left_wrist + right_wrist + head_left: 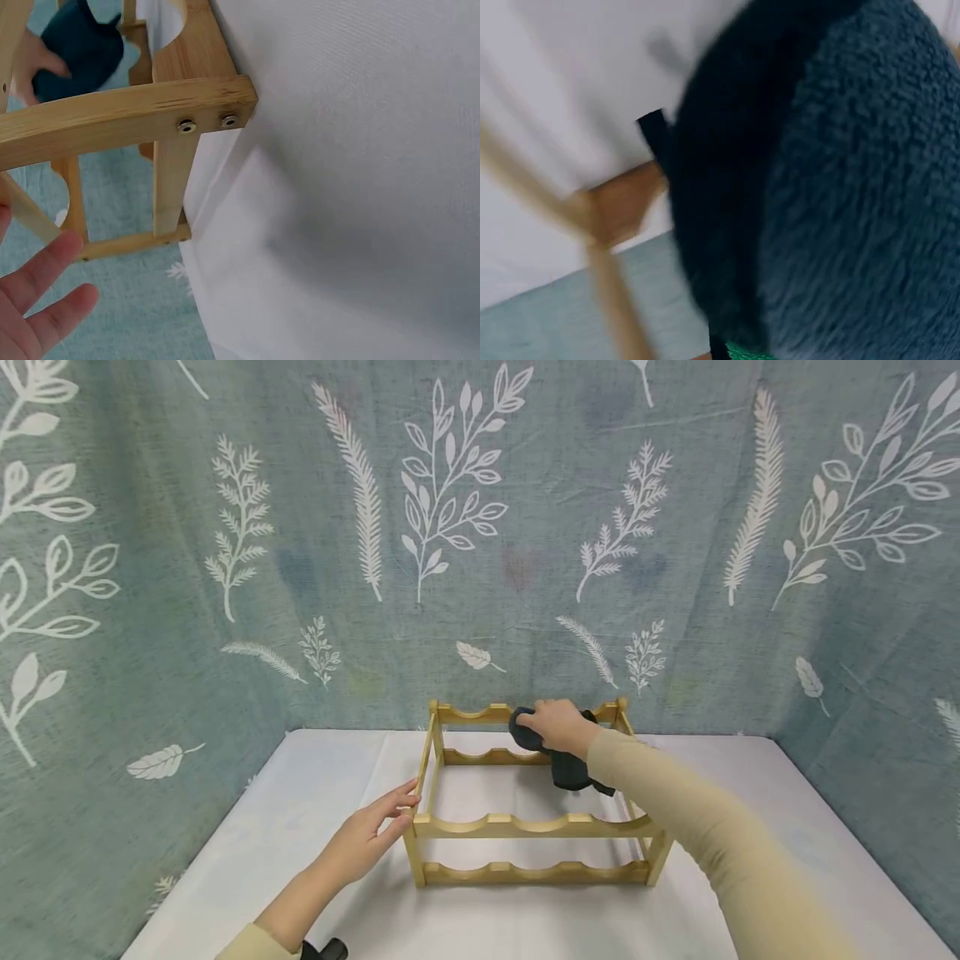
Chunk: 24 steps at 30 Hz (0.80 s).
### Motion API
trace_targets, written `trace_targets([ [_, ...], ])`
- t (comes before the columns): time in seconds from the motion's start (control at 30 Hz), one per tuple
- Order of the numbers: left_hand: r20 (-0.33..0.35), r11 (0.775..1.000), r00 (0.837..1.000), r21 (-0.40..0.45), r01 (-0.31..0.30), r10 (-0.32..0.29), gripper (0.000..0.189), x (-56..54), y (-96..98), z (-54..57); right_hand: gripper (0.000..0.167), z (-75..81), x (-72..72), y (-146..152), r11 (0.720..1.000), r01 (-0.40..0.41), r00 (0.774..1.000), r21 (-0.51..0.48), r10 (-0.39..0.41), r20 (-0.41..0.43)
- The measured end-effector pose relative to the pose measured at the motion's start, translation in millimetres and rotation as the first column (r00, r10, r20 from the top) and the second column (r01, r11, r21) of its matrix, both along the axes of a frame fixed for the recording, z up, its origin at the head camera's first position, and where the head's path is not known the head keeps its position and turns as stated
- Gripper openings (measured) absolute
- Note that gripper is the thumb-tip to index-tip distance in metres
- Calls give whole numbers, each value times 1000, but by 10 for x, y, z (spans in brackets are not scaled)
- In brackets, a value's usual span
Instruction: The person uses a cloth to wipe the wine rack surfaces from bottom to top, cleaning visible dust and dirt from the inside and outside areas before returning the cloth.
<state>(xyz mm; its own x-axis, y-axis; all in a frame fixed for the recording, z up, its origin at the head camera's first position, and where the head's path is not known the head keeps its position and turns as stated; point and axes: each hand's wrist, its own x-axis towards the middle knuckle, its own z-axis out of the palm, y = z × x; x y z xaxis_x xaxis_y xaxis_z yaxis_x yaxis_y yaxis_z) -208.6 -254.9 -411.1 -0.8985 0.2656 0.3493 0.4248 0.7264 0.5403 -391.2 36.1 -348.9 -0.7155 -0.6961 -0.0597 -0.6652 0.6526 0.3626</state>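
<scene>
A two-tier light wooden wine rack point(495, 827) with scalloped rails stands upright on the white table. My left hand point(371, 835) is at the rack's front left corner, fingers extended against the side rail point(112, 120). Over the inside of the rack, near the back right, my right hand point(558, 727) grips a dark blue, fuzzy, soft cloth item point(573, 770). Part of it sticks out to the left of the hand and part hangs below. Close up, the fuzzy item point(862, 187) fills much of the right wrist view and hides my right fingers.
White cloth covers the table point(337, 777). Grey-green fabric point(487, 527) with white leaf prints hangs behind and along both sides. A black strap-like piece point(330, 950) shows by my left wrist at the bottom edge.
</scene>
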Motion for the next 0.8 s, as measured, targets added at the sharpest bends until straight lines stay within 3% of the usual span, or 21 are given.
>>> trace_targets([
  [0.23,1,1000,1000,-7,-16,16,30,42,-22,-7,50,3,-64,525,999,19,999,-33,-18,46],
  [0.4,-1,1000,1000,-12,-12,12,36,39,-13,7,48,17,-57,629,997,46,994,-63,-39,101],
  [0.5,-4,1000,1000,-20,-11,11,41,26,-6,14,49,72,-19,511,997,54,990,-55,-46,137],
  [0.6,0,1000,1000,-20,-10,10,42,20,-3,15,51,143,51,273,998,5,990,-56,3,140],
  [0.8,-13,1000,1000,-10,-8,8,42,-8,19,-8,53,140,119,-314,993,-93,994,-76,97,48],
])
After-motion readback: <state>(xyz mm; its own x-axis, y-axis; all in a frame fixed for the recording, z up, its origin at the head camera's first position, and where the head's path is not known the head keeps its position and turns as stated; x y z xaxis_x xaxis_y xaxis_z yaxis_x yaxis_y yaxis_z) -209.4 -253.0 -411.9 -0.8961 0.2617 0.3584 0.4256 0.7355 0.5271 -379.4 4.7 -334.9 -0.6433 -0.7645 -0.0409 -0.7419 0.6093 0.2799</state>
